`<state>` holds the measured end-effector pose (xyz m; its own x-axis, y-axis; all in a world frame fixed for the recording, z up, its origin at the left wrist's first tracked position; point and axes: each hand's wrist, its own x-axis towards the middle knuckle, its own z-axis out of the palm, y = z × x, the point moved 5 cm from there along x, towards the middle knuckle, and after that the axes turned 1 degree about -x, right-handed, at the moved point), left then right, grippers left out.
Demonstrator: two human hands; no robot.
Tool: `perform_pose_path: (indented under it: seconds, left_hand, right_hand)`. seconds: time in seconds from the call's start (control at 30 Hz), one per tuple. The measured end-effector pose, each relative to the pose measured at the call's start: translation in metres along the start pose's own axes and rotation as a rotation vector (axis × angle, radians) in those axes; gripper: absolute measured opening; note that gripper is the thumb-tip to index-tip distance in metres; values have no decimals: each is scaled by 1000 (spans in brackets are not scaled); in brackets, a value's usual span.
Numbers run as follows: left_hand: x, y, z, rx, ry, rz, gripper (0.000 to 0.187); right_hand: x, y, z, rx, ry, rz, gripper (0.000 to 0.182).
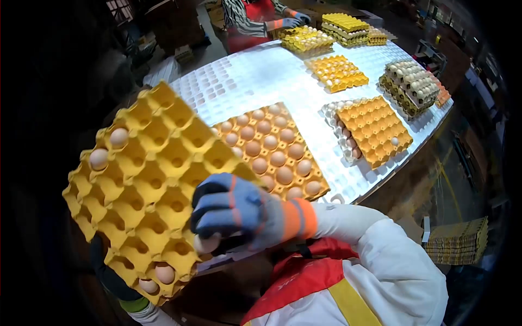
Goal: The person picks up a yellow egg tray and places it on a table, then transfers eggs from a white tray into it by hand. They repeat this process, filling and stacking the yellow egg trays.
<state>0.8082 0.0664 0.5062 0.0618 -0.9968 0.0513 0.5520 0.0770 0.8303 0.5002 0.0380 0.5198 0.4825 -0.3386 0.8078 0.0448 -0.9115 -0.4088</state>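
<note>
My right hand [231, 212], in a blue-grey glove with an orange cuff, is closed on a pale egg [207, 243] over the right edge of a yellow egg tray [157, 179]. That tray is tilted and raised near the camera, with a few eggs in it: two at the upper left and two at the bottom. My left hand [111, 271], in a dark glove with a green cuff, is at the tray's lower left edge; its fingers are mostly hidden behind the tray. Beyond lies an orange tray [321, 196] filled with brown eggs.
The white table [272, 81] bears a yellow tray [340, 73] with eggs, an orange tray [375, 130] over a white one, and stacked egg trays [410, 89]. A co-worker in gloves [291, 23] handles trays at the far edge. More trays [457, 242] are stacked at right.
</note>
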Motion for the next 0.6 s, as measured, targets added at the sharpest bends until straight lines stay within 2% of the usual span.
perform_pose_path:
  seconds: [0.07,0.13,0.2,0.23,0.27,0.3,0.33,0.4,0.47,0.53,0.57,0.6]
  left_hand:
    - [15,-30,60,-60,-45,-14,46]
    - [30,-71,114,-120,-26,-25,45]
    - [32,-113,138,392,180,238,41]
    - [34,-139,168,412,186,190,40]
    - [40,-169,201,230,154,69,41]
    - [45,-199,234,50,145,-55,41]
    - [45,-226,288,-195,91,-209,44]
    - [49,-269,342,-181,2,-275,43]
    - [48,-312,339,-4,165,-251,44]
    - [44,-347,360,58,149,-258,47]
    - [42,-367,364,29,143,-283,48]
    - [40,-384,374,-2,134,-304,48]
  right_hand:
    - [-34,9,-70,329,96,180,33]
    - [-86,24,-139,559,335,402,50]
    - [-137,44,-214,474,510,529,60]
    - [-166,55,-246,512,567,570,59]
    - [-194,66,-277,544,627,610,58]
    - [-216,73,-303,385,606,612,57]
    - [-232,79,-329,426,625,683,57]
    - [-262,83,-368,517,674,832,57]
    - [-282,88,-401,650,740,862,52]
    - [-299,100,-432,578,728,980,51]
    - [-302,107,-448,539,684,1033,50]
    - [-297,115,-460,406,530,1102,49]
